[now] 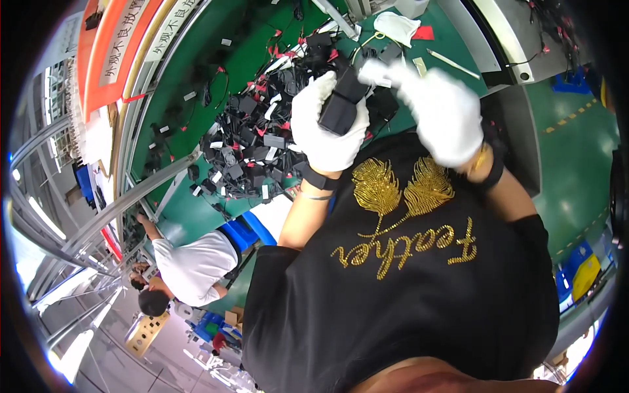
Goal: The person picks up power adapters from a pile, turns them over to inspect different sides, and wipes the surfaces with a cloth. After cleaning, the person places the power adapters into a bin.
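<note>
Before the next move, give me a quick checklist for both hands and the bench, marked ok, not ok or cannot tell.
1. Left hand has the black blocks in its grasp: ok, it wraps around them.
2. Right hand grip readable: cannot tell, motion blur hides its fingertips.
3. Both hands covered: ok, each is gloved in white.
4. White pen-shaped stick clear of the hands: ok, it lies apart on the green surface.
5. Pile of black parts and cables in neat order: not ok, it lies jumbled.
</note>
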### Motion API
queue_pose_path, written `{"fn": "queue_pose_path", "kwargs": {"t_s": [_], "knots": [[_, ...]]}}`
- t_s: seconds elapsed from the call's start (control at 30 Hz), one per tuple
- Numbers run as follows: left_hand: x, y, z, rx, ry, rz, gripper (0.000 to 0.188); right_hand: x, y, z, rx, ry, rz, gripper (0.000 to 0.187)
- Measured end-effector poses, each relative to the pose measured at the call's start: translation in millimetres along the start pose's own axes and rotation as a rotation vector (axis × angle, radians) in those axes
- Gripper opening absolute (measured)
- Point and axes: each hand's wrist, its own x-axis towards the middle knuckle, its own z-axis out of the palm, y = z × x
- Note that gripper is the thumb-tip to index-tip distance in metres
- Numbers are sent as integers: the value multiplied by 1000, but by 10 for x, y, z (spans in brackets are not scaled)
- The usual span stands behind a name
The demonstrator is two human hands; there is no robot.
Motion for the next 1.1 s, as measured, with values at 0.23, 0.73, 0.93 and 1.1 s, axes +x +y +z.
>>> {"fn": "queue_pose_path", "kwargs": {"t_s": [0.23,0.73,0.93,1.1], "knots": [[55,-5,30,-45,-63,71,45,-49,8,28,64,46,-116,33],[155,-125,39,-1154,-219,-693,48,207,382,-127,494,261,-17,13],[182,-79,-24,-1582,-318,-1042,43,271,268,-177,334,117,-425,3],[136,13,-12,-1581,-372,-1294,46,395,773,100,475,325,-385,14]]}}
